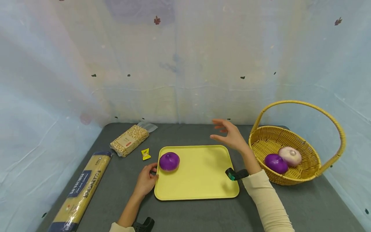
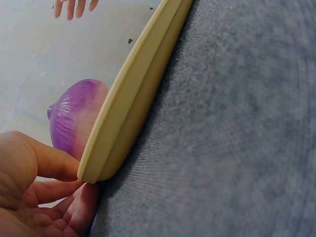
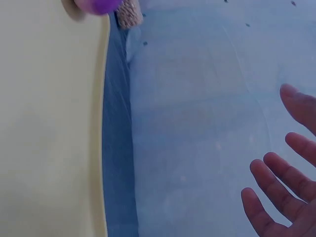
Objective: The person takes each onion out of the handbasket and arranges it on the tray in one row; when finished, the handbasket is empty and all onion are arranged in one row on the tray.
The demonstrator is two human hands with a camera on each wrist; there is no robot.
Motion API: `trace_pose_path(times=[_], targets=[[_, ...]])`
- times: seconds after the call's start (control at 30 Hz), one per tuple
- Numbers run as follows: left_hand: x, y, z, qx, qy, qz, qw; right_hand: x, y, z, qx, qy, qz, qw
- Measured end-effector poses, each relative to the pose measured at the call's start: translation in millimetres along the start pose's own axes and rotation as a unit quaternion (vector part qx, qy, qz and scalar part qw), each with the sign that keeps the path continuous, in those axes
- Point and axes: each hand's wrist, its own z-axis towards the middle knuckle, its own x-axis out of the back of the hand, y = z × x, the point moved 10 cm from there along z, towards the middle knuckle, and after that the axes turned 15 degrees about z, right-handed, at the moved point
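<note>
A purple onion (image 1: pixel 169 161) sits near the left end of a yellow tray (image 1: pixel 200 174) on the dark table. My left hand (image 1: pixel 146 180) pinches the tray's left edge, the thumb on the rim and the other fingers at its outer side in the left wrist view. Above the tray's far right corner my right hand (image 1: pixel 230 135) hovers with fingers spread and nothing in them. To its right stands a yellow wicker basket (image 1: pixel 304 148) with a tall handle. Inside lie another purple onion (image 1: pixel 276 163) and a whitish-pink onion (image 1: pixel 290 156).
Along the table's left side lies a long pack of spaghetti (image 1: pixel 82 190). Behind it rests a clear bag of pale grains or beans (image 1: pixel 130 140). A small yellow wrapped packet (image 1: pixel 146 154) is left of the tray. Pale plastic sheeting (image 1: pixel 185 64) hangs around the table.
</note>
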Motion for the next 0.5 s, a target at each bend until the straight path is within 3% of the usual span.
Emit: trace_pose_path(times=[0.33,0.5], targets=[[-0.8,-1.9,0.5,0.004,0.000,0.003,1.0000,56,14,-17.2,-0.018,0.060,-0.006,0.9980],[-2.2,-3.4,2.0,0.009,-0.004,0.002,0.9999,76,1,-27.4,-0.034,0.084,-0.003,0.9959]])
